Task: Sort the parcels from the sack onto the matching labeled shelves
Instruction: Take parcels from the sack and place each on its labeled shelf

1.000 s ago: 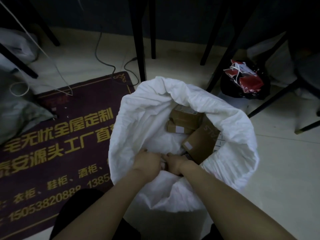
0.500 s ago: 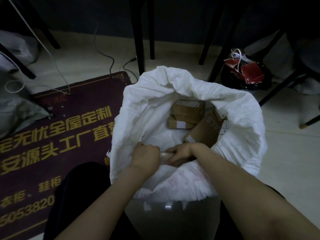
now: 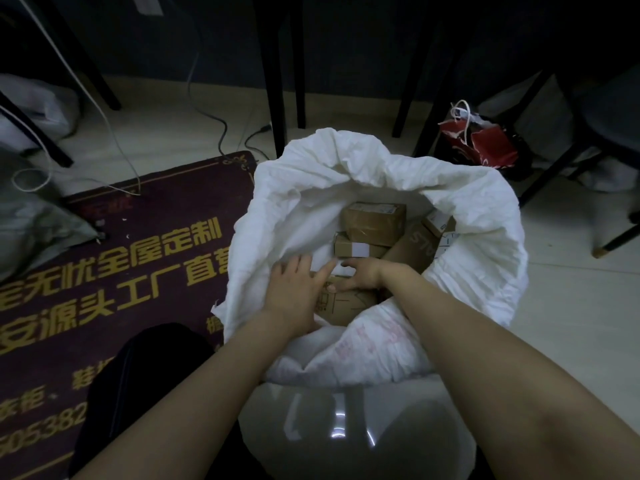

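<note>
The head view shows a dim room with a pale tiled floor (image 3: 571, 306). A white sack (image 3: 381, 161) stands in the middle with its mouth rolled open. Left of the sack lies a dark red mat (image 3: 121, 271) printed with gold characters. Behind the sack rise black furniture legs (image 3: 277, 81), with cables (image 3: 221, 126) trailing across the floor beside them. Behind the sack to the right sits a crumpled red bag (image 3: 485, 147).

Inside the sack lie brown cardboard parcels. A taped parcel (image 3: 374, 220) rests at the far side, on top of a flat parcel (image 3: 356, 249) with a white label. A tilted parcel (image 3: 415, 244) leans towards the sack's right wall. The near parcel (image 3: 346, 303) sits just inside the sack's front rim.

Both hands reach into the sack. The left hand (image 3: 294, 289) lies released, its fingers spread and fairly straight against the near parcel's left side. The right hand (image 3: 360, 275) grasps the near parcel's far edge, with its fingers curled over the top and its thumb on the front face.
</note>
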